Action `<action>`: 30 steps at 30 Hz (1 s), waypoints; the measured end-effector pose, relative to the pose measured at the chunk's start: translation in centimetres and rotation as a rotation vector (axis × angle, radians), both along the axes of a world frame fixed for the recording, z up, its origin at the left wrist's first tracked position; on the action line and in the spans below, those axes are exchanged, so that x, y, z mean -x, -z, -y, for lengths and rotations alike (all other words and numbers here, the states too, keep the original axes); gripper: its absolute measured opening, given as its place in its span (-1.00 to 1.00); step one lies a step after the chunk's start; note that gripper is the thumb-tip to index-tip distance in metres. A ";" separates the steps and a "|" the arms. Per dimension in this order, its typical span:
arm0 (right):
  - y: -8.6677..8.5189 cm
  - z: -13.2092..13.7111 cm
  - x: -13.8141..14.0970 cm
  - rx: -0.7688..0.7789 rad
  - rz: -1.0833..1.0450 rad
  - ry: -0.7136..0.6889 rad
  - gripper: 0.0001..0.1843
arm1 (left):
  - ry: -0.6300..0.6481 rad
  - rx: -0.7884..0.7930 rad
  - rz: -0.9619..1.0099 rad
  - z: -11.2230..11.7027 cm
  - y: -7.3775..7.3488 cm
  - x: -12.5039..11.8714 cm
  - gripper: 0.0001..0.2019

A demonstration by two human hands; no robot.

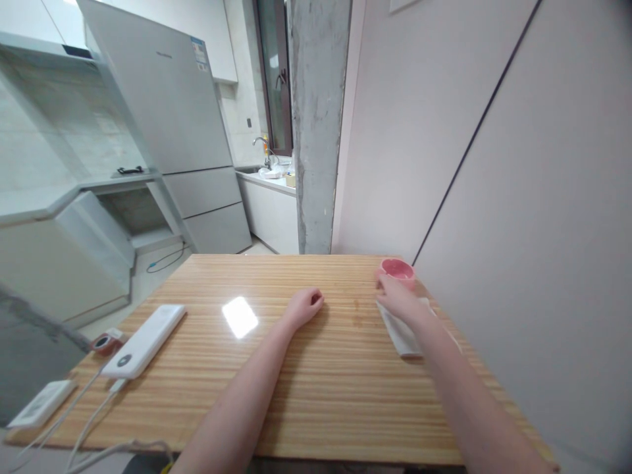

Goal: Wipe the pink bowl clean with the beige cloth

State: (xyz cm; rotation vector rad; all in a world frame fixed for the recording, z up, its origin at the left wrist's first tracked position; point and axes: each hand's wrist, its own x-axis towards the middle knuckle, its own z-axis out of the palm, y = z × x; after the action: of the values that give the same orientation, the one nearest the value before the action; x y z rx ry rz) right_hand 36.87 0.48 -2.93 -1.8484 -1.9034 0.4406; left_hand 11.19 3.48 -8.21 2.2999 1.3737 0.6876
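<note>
A small round pink bowl stands at the far right of the wooden table, close to the wall. My right hand is at its near left side, fingers closed against the bowl. Beneath my right wrist lies a folded white cloth or tissue, partly hidden by the forearm. My left hand rests on the tabletop near the middle, its fingers curled into a loose fist. Nothing shows inside it.
On the left lie a white power bank with a cable, a white power strip and a small reddish-brown object. A pale wall borders the right edge. Behind are a concrete pillar and a fridge.
</note>
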 end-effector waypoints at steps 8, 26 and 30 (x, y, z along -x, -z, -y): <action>6.0 -2.1 14.5 -0.158 -0.600 -0.270 -0.70 | 0.131 0.037 0.181 -0.3 1.2 -0.2 -0.75; 2.5 -2.0 2.0 -0.547 0.116 0.537 -0.54 | 0.123 0.051 0.024 0.3 -0.3 -0.6 -0.81; 3.9 -2.6 -2.8 -0.321 0.046 0.592 -0.58 | 0.126 0.046 0.025 0.2 0.0 -0.5 -0.81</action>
State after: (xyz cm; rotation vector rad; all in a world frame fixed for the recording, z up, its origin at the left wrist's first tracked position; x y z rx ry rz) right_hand 39.71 3.12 -6.86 -2.0761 -1.2623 -0.0992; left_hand 11.69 3.29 -8.22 2.3102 1.2095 0.6367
